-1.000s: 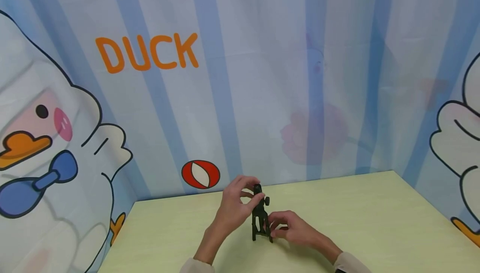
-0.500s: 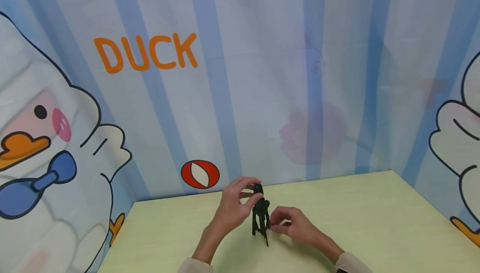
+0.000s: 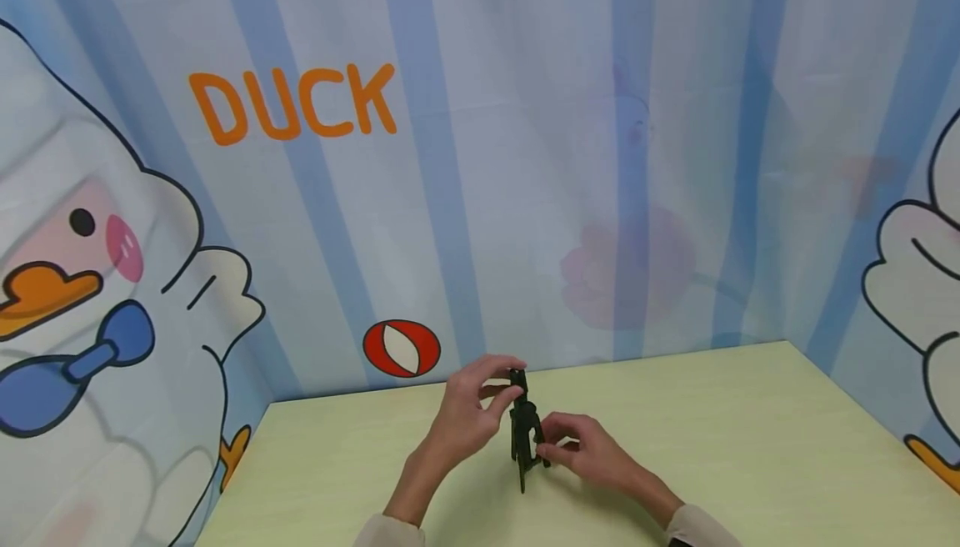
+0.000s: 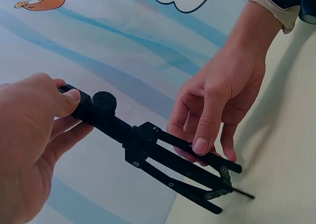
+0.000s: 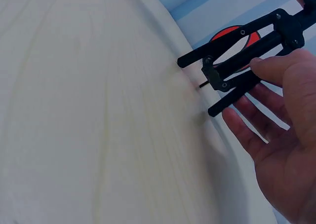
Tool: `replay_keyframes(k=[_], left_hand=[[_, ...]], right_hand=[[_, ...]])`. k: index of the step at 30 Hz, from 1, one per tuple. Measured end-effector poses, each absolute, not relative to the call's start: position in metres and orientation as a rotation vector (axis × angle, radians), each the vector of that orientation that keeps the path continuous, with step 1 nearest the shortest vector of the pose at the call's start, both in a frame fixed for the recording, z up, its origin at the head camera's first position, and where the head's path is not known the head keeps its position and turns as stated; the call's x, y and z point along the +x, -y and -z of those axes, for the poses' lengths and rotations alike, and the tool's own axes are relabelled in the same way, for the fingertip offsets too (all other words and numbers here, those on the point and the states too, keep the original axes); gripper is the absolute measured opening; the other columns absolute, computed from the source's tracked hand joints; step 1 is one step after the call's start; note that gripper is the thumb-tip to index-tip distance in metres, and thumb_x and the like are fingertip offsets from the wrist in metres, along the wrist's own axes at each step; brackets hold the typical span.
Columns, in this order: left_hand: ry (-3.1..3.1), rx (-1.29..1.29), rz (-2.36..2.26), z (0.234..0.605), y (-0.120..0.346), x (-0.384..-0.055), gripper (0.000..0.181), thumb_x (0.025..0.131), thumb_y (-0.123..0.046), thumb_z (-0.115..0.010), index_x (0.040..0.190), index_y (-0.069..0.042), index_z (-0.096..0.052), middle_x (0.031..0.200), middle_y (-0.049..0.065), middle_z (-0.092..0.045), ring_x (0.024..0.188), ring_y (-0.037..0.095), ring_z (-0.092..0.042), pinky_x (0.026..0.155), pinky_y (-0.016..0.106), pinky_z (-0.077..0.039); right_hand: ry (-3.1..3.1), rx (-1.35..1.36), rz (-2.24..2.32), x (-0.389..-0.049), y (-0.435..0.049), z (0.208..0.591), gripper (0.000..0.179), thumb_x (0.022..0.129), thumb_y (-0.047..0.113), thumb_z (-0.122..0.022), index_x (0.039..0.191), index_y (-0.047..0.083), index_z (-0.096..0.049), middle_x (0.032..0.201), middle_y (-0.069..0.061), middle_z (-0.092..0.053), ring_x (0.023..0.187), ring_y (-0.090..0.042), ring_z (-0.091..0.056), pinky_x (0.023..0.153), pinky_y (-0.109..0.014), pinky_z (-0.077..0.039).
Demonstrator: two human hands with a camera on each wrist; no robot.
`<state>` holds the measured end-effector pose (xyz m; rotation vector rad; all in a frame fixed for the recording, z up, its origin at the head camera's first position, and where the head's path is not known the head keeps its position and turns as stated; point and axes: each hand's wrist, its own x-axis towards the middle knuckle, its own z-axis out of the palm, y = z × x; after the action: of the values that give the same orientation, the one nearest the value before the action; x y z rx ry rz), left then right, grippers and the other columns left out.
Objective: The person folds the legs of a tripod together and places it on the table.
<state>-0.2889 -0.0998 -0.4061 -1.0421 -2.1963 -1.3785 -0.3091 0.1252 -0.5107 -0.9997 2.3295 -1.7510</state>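
Note:
A small black mini tripod (image 3: 523,434) stands roughly upright between my two hands in the head view. My left hand (image 3: 467,415) pinches its top end between thumb and fingers. Lower down, my right hand (image 3: 588,449) pinches one leg, thumb on one side and fingers behind. The left wrist view shows a round knob (image 4: 104,103) near the top and the legs (image 4: 173,185) only slightly spread, joined by short braces. A thin rod (image 5: 204,84) sticks out below the braces in the right wrist view. Whether the feet touch the table cannot be told.
Beneath the hands lies a pale yellow table (image 3: 705,414). A blue striped curtain (image 3: 525,155) with cartoon ducks and the word DUCK rises at its back edge and sides. The tabletop extends to both sides of the hands.
The tripod has turned about its upright axis, so its legs face another way. My right fingers came slightly off the leg, then took hold of a leg again. My left hand stays at the top.

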Motion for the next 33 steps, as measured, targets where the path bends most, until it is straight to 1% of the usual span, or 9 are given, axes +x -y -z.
replay_keyframes(k=[2,6,10,13,22,28,33], left_hand=[[2.2,-1.045,1.383,0.4063,0.1004,-0.289,0.035,0.095,0.008,-0.069,0.125,-0.01,-0.069,0.122,0.004,-0.069,0.111,0.023,-0.07,0.088,0.029,-0.06],[2.202,-1.045,1.396,0.4063,0.1018,-0.2894,0.036,0.095,0.012,-0.067,0.125,-0.01,-0.069,0.122,0.004,-0.07,0.112,0.023,-0.07,0.09,0.03,-0.06],[2.206,-1.043,1.405,0.4057,0.1025,-0.2896,0.038,0.095,0.012,-0.066,0.125,-0.011,-0.07,0.122,0.003,-0.07,0.112,0.023,-0.07,0.09,0.03,-0.06],[2.209,-1.044,1.41,0.4054,0.1026,-0.2896,0.039,0.095,0.012,-0.066,0.125,-0.012,-0.07,0.121,0.002,-0.07,0.112,0.023,-0.07,0.091,0.03,-0.059],[2.244,-1.038,1.463,0.4051,0.1062,-0.2898,0.04,0.096,0.011,-0.066,0.125,-0.016,-0.071,0.122,-0.002,-0.07,0.114,0.021,-0.069,0.093,0.031,-0.059],[2.24,-1.039,1.494,0.4063,0.1074,-0.2902,0.04,0.096,0.011,-0.065,0.125,-0.016,-0.071,0.123,-0.001,-0.071,0.115,0.022,-0.069,0.094,0.031,-0.058],[2.246,-1.045,1.519,0.405,0.1077,-0.289,0.04,0.097,0.011,-0.065,0.126,-0.015,-0.071,0.124,0.0,-0.07,0.115,0.023,-0.069,0.094,0.031,-0.058]], right_hand=[[-2.282,-1.044,1.745,-0.3095,-0.1261,0.5112,0.014,0.101,0.008,-0.068,0.11,-0.003,-0.07,0.101,-0.012,-0.07,0.094,-0.026,-0.069,0.076,-0.034,-0.062],[-2.23,-1.136,1.718,-0.3118,-0.1294,0.5135,0.015,0.101,0.004,-0.065,0.113,-0.003,-0.07,0.105,-0.016,-0.071,0.099,-0.031,-0.069,0.083,-0.033,-0.06],[-2.177,-1.199,1.691,-0.3155,-0.1319,0.5164,0.018,0.101,-0.001,-0.062,0.117,-0.002,-0.071,0.11,-0.021,-0.071,0.102,-0.027,-0.07,0.086,-0.035,-0.061],[-2.146,-1.211,1.679,-0.317,-0.1328,0.5171,0.019,0.102,-0.002,-0.061,0.118,-0.002,-0.07,0.111,-0.023,-0.07,0.102,-0.024,-0.07,0.084,-0.038,-0.062],[-2.049,-1.157,1.672,-0.3175,-0.1329,0.516,0.016,0.103,0.0,-0.059,0.118,0.0,-0.067,0.112,-0.021,-0.069,0.099,-0.028,-0.07,0.085,-0.043,-0.062],[-2.046,-1.177,1.658,-0.3177,-0.1325,0.5176,0.016,0.103,0.001,-0.06,0.118,0.0,-0.067,0.112,-0.021,-0.069,0.097,-0.024,-0.07,0.085,-0.042,-0.062],[-2.083,-1.189,1.625,-0.3166,-0.131,0.5172,0.016,0.104,0.002,-0.059,0.118,0.002,-0.067,0.111,-0.017,-0.069,0.096,-0.023,-0.07,0.083,-0.04,-0.062]])
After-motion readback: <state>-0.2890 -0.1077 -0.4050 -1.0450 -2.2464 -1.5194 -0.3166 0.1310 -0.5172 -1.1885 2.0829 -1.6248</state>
